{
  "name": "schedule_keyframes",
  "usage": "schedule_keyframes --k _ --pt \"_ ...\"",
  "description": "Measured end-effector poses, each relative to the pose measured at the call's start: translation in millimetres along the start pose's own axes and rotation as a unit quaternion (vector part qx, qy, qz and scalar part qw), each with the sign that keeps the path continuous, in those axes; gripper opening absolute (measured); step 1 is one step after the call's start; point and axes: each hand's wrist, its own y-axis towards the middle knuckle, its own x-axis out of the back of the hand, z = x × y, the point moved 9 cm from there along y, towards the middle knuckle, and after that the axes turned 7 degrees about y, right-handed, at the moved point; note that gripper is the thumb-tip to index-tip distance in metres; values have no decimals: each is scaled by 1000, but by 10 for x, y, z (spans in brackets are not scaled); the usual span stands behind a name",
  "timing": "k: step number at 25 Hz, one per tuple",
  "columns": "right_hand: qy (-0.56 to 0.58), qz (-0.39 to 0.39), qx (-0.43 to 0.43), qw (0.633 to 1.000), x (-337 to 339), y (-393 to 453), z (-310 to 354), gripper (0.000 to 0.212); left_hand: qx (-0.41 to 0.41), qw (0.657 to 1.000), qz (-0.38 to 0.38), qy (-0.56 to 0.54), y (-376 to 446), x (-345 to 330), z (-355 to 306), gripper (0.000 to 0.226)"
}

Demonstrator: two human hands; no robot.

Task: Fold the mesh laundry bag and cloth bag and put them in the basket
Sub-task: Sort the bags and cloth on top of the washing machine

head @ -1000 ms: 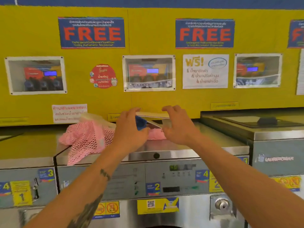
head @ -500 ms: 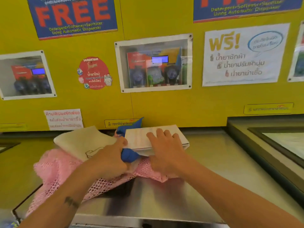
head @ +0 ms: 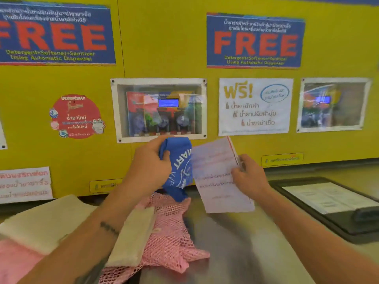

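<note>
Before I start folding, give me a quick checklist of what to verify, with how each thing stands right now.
1. Left hand free for folding: not ok, it grips a bunched blue cloth with white lettering.
2. Right hand free: not ok, it pinches a white printed paper booklet by its edge.
3. Pink mesh laundry bag spread flat: not ok, it lies crumpled on the steel machine top.
4. Cream cloth bag reachable: ok, it lies at the left, partly over the mesh.
5. Basket in place: cannot tell, none is in view.
</note>
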Motion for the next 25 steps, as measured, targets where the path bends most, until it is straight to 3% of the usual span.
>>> schedule_keyframes --k 4,6,7,9,11,12,16,18,20,22,23,25 --pt "-17 -13 -68 997 251 -43 -366 26 6 1000 17 -24 111 -749 32 28" --pt "-26 -25 -85 996 362 -60 -524 29 16 993 116 -16 70 -1275 144 37" --pt "-29 -35 -88 995 425 -58 -584 32 14 977 210 19 -38 -1586 176 45" --pt "-35 -54 -94 993 528 -41 -680 38 9 901 407 152 -421 -2132 288 77" --pt "-36 -56 -96 993 544 14 -730 40 9 834 499 235 -729 -2406 365 94" --pt "-43 -52 -92 994 526 61 -742 39 13 826 512 235 -781 -2506 352 94" --pt "-33 -46 -84 995 484 263 -778 42 -5 863 491 116 -721 -2609 -4 90" --pt "4 -36 -104 994 467 243 -809 53 12 858 504 99 -773 -2574 9 98" --pt "-3 -82 -86 993 588 112 -751 63 14 849 517 109 -836 -2458 90 96" --pt "-48 -144 3 988 737 -128 -499 48 -9 856 505 111 -796 -2246 140 80" --pt "-60 -137 60 987 711 -248 -327 39 -17 863 495 101 -749 -2114 138 70" --pt "-87 -18 155 984 335 -435 -61 34 -19 878 472 76 -633 -1858 171 55"
